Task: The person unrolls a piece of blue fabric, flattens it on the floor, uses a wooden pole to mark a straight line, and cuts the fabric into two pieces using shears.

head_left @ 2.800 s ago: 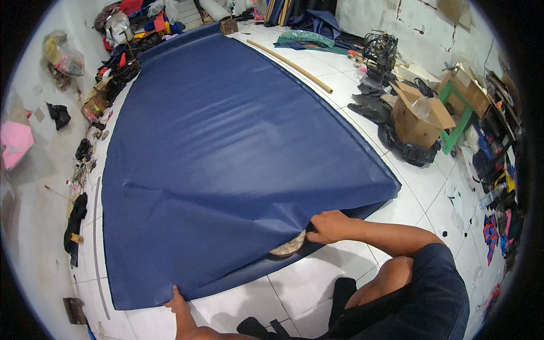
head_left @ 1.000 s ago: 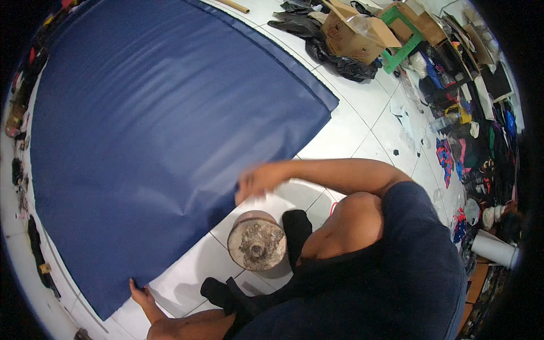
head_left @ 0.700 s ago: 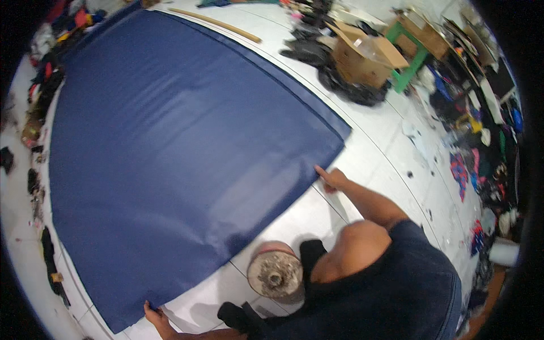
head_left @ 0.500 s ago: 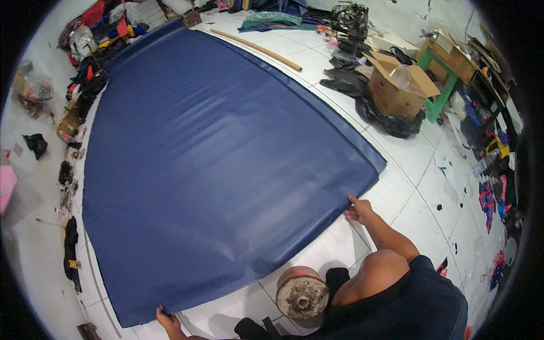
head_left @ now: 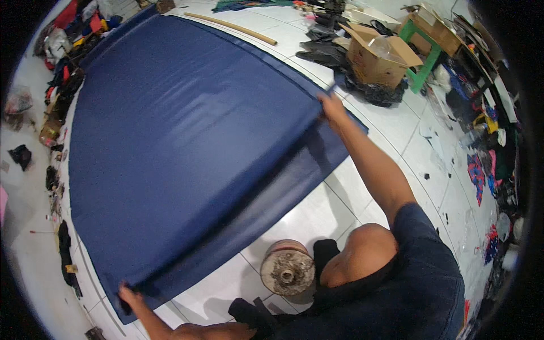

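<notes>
A large dark blue sheet of smooth, slightly shiny material lies spread over the floor. Its near edge is raised in both hands, and another blue layer shows flat on the tiles underneath. My left hand is closed on the lifted edge at the near left corner. Further away, with the arm stretched out, my right hand grips the same edge near the right corner. Fingertips of both hands are partly hidden or blurred. A shadowed gap runs between the two layers.
A round, stained spool-like object stands by my knee. Beyond the sheet lies a long tan tube. An open cardboard box, a green stool and black plastic sit at the far right. Scraps and clutter line both sides.
Both hands have raised the upper layer's near edge and carried it away from me, the right hand furthest. The layer beneath has come into view. The whole scene has shifted slightly up and left.
</notes>
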Demonstrator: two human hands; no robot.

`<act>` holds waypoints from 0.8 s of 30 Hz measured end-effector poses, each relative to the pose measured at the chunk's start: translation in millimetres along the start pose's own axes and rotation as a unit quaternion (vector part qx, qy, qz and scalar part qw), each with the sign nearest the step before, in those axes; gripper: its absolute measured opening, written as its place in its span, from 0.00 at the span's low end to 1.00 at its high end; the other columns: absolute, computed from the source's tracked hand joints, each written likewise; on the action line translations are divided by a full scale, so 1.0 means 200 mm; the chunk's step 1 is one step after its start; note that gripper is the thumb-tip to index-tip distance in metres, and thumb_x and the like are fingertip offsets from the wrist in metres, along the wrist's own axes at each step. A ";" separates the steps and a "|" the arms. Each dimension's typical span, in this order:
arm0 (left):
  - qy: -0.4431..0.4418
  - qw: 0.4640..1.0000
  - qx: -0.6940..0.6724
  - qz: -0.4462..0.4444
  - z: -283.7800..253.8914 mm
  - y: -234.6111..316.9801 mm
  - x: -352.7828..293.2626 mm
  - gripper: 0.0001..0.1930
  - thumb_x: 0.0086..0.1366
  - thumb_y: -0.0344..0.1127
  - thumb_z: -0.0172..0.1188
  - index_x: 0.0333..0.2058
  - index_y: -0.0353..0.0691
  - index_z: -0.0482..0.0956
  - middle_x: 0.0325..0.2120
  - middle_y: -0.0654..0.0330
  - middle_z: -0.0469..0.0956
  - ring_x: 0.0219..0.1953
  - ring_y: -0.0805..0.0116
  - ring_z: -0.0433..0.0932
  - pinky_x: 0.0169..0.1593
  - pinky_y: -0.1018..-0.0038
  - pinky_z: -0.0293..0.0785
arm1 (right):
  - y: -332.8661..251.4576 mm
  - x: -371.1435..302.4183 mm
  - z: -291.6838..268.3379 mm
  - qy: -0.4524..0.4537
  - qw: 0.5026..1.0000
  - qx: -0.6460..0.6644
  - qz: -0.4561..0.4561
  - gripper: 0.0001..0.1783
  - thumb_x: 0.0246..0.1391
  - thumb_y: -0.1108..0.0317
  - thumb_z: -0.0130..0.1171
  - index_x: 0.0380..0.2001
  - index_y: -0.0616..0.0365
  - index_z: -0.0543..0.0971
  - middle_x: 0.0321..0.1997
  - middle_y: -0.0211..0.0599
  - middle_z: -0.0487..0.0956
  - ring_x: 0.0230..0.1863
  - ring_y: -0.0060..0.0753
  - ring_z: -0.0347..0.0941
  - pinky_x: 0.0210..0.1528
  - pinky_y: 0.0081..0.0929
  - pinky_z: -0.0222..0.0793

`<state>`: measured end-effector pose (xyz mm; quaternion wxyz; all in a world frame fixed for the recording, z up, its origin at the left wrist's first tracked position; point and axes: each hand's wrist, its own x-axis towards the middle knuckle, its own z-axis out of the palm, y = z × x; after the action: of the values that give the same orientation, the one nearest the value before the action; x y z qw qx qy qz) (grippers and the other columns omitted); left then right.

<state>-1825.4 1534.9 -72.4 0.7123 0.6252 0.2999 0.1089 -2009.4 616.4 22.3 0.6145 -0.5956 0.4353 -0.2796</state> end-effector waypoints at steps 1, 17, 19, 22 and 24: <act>-0.013 0.999 0.024 0.046 0.23 -0.01 0.05 0.18 0.54 0.36 0.60 0.42 0.31 0.78 0.42 0.52 0.75 0.43 0.57 0.73 0.51 0.61 0.70 | -0.17 0.18 -0.20 0.079 0.981 -0.123 -0.124 0.32 0.54 0.54 0.57 0.57 0.63 0.68 0.52 0.48 0.74 0.49 0.41 0.70 0.49 0.45 0.67; -0.029 0.997 0.041 -0.058 -0.05 -0.65 -0.57 0.23 0.60 0.28 0.65 0.52 0.28 0.71 0.50 0.52 0.76 0.49 0.59 0.76 0.55 0.64 0.73 | 0.86 -0.08 -0.61 0.094 0.986 -0.053 0.126 0.22 0.58 0.51 0.59 0.42 0.60 0.74 0.30 0.36 0.76 0.20 0.30 0.70 0.18 0.26 0.64; -0.059 0.995 0.073 -0.039 -0.04 -0.63 -0.56 0.24 0.60 0.30 0.65 0.53 0.27 0.70 0.50 0.51 0.76 0.48 0.58 0.77 0.53 0.64 0.76 | 0.84 -0.03 -0.61 0.086 0.986 -0.081 0.121 0.20 0.58 0.52 0.60 0.40 0.59 0.75 0.29 0.35 0.77 0.20 0.29 0.71 0.18 0.26 0.62; -0.042 0.990 0.091 -0.102 -0.01 -0.56 -0.56 0.26 0.61 0.38 0.65 0.54 0.28 0.71 0.53 0.53 0.74 0.50 0.58 0.75 0.56 0.63 0.70 | 0.86 0.01 -0.56 0.105 0.977 -0.148 0.109 0.19 0.57 0.53 0.61 0.34 0.61 0.77 0.27 0.37 0.77 0.21 0.31 0.73 0.21 0.28 0.65; -0.028 0.988 0.100 -0.114 -0.04 -0.57 -0.56 0.27 0.60 0.39 0.66 0.53 0.29 0.72 0.53 0.53 0.74 0.50 0.58 0.74 0.55 0.63 0.69 | 0.88 0.01 -0.52 0.130 0.972 -0.172 0.090 0.18 0.56 0.55 0.62 0.30 0.62 0.78 0.25 0.38 0.78 0.21 0.31 0.73 0.23 0.29 0.67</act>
<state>-1943.7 1460.5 -149.3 0.6618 0.6581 0.3583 -0.0210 -2129.0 587.7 -141.1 0.4635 -0.6097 0.6045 -0.2191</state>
